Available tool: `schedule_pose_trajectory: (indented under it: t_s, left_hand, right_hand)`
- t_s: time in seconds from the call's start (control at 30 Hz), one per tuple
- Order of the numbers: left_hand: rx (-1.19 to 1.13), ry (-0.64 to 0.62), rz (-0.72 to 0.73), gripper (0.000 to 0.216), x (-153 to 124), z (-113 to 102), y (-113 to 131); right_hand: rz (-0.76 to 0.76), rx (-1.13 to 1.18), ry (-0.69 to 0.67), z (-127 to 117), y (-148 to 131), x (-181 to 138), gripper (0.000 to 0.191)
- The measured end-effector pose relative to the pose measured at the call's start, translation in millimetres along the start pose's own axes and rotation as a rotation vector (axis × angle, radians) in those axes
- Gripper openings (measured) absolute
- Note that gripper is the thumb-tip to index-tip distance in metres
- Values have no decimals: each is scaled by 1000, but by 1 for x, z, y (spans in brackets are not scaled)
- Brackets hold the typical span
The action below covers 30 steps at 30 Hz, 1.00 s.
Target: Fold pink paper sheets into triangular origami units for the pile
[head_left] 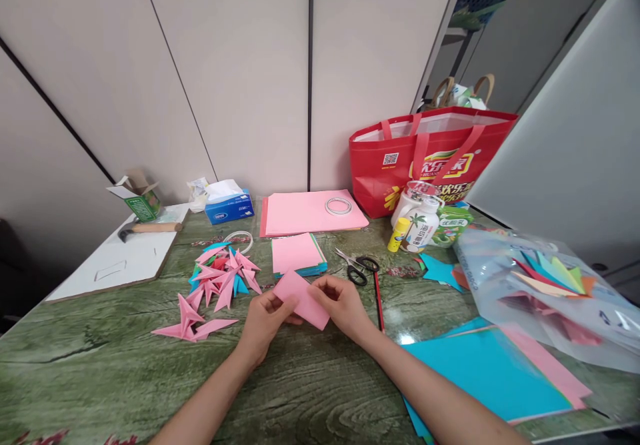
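A piece of pink paper [303, 300] is held up at a tilt between both hands, just above the table. My left hand [270, 315] pinches its left side with the thumb on top. My right hand [343, 302] grips its upper right edge between thumb and fingers. Right behind the paper lies a stack of small pink and coloured paper sheets [299, 253]. Black-handled scissors [359, 265] lie beyond my right hand, with a red pencil [379, 302] beside them. Folded pink, blue and red paper shapes [225, 275] are heaped to the left of my left hand.
Large pink sheets [300, 215] carry a tape roll [339, 206] at the back. A red bag [380, 185], glue stick [398, 234] and white jar [423, 225] stand back right. Blue sheets [480, 372] and a plastic bag [500, 285] lie right; a tissue box [230, 208] and hammer [150, 228] sit left.
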State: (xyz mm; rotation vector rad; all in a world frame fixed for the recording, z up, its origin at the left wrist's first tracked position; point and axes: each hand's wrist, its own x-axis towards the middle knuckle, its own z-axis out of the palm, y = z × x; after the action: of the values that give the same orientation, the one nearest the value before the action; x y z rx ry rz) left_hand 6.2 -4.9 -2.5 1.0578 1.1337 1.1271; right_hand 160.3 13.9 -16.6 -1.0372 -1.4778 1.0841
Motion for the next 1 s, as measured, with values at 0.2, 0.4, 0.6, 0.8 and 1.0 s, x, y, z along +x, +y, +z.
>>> schedule_pose_trajectory:
  t_s: [0.2,0.4,0.6,0.8,1.0]
  left_hand:
    - [-49,9,21,21,4,-8,2]
    - [-105,3,-29,19,6,-9,0]
    - [-125,10,-52,24,6,-9,0]
    - [-109,47,-46,21,7,-9,-3]
    - [-32,7,-74,26,5,-10,2]
  right_hand:
    - [5,-23,-59,-1,0,-1,20]
    - [17,-34,-77,-2,2,0,18]
    - [12,-27,-71,-3,2,1,19]
    - [19,-20,-81,-3,1,1,19]
    - [2,-36,-80,-5,-1,2,21]
